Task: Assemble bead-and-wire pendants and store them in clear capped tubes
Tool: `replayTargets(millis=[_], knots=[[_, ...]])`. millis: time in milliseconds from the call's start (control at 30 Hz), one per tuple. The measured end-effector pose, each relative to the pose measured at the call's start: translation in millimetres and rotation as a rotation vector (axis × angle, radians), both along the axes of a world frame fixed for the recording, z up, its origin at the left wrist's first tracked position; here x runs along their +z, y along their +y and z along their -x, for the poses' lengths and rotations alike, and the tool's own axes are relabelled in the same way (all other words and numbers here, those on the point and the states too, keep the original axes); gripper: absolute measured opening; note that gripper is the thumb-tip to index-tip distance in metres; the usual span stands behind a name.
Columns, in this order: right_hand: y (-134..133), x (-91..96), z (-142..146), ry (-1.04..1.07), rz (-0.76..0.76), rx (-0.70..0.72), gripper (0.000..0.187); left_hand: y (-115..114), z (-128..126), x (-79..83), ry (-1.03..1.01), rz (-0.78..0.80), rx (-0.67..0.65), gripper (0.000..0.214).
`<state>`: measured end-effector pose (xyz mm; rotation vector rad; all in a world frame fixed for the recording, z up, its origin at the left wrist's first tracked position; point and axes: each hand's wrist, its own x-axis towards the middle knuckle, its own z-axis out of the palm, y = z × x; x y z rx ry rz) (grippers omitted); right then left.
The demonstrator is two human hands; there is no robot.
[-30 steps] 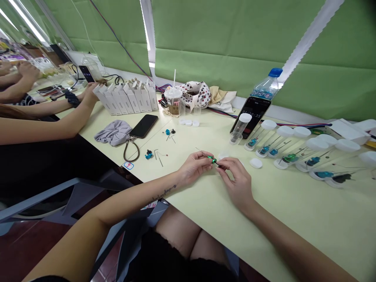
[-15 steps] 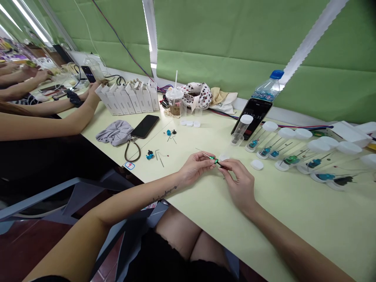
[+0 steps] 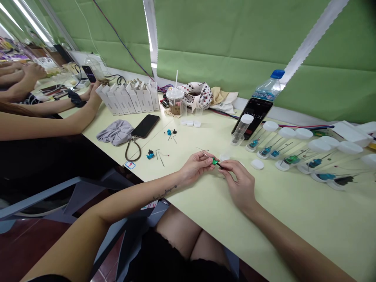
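Over the pale table, my left hand (image 3: 195, 167) pinches a small shiny green part (image 3: 215, 161) between thumb and fingers. A thin metal wire or rod (image 3: 202, 150) sticks out past those fingers, up and to the left. My right hand (image 3: 240, 181) is closed on the outer end of a slim black piece (image 3: 219, 165) that meets the green part. Exactly how the two join is too small to tell. A white cap (image 3: 257, 164) lies on the table beyond my right hand, and a clear tube (image 3: 237, 139) lies farther back.
Capped clear tubes (image 3: 266, 139) with blue or green parts stand at the right, before a phone (image 3: 254, 115) and bottle (image 3: 268, 84). Loose blue parts (image 3: 150, 155) and hex keys (image 3: 160, 158) lie left. A co-worker's arm (image 3: 49, 125) reaches toward white boxes (image 3: 126, 100).
The green part has turned slightly between my fingers, and a dark tip now shows near the thin wire. Both hands stay almost in place. Farther left, another person's hands have shifted.
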<state>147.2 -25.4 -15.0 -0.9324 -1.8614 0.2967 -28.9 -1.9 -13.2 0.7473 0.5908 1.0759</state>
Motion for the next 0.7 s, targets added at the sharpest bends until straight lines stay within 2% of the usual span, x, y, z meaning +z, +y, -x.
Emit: replayTargets(millis=[433,700], knots=[[-1.4,1.4,-0.8,0.032,0.023,0.015,0.014,-1.1,0.1,3.2,-0.008,0.012,-0.01,0.028],[-2.8,-1.1,-1.7,0.075,0.068,0.02,0.013,-2.1,0.2,4.9,-0.005,-0.043,-0.018,0.028]])
